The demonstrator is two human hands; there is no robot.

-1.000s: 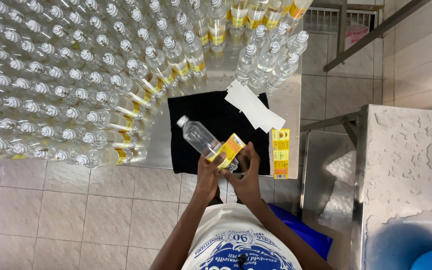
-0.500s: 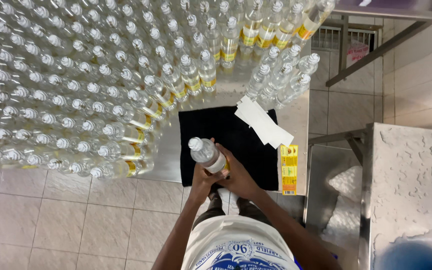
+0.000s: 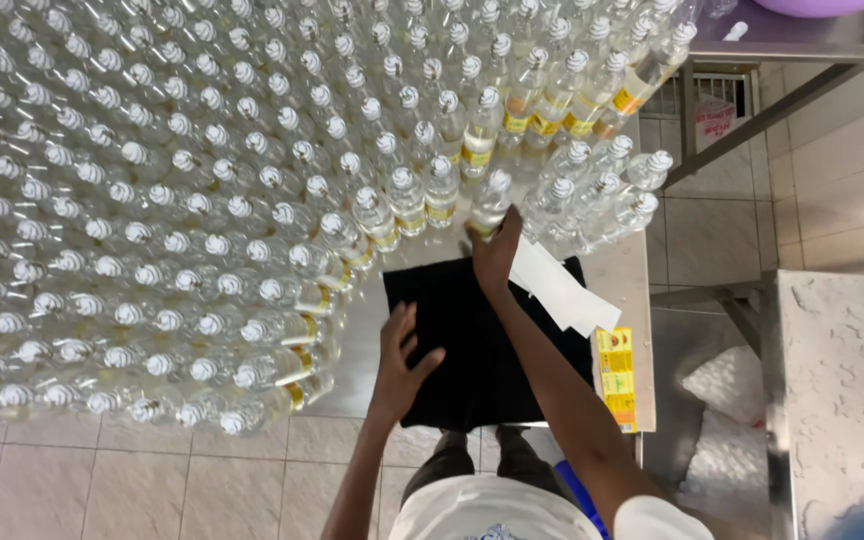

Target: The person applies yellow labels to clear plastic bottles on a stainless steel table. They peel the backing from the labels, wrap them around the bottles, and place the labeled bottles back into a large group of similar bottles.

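The right hand [image 3: 497,252] is stretched forward across the black rectangular cloth mat [image 3: 482,350] to the far edge of the mat, where its fingers are closed around the lower body of a clear plastic bottle with a white ribbed cap and a yellow label band [image 3: 489,200]; the bottle is stood upright, cap toward the camera, so its long axis is vertical and only the cap and shoulder are seen above the grasping fingers; it is placed at the near edge of the large mass of like capped clear bottles [image 3: 202,200], touching or just beside its neighbours, though which cannot be told; the left hand [image 3: 404,360] is laid flat and released on the near left part of the mat, fingers spread, nothing held in it; the bottle thus lies ahead of and slightly to the right of the left hand, well apart from it, and directly under the right hand, which is plainly the nearer of the two; a stack of white paper backing strips [image 3: 562,290] is seen lying across the far right corner of the mat, just beside the right wrist; a sheet of yellow printed labels [image 3: 615,375] is laid along the right edge of the steel table [image 3: 628,280], near the right forearm but not touched by it; grey tiled floor [image 3: 102,480] is seen below the table
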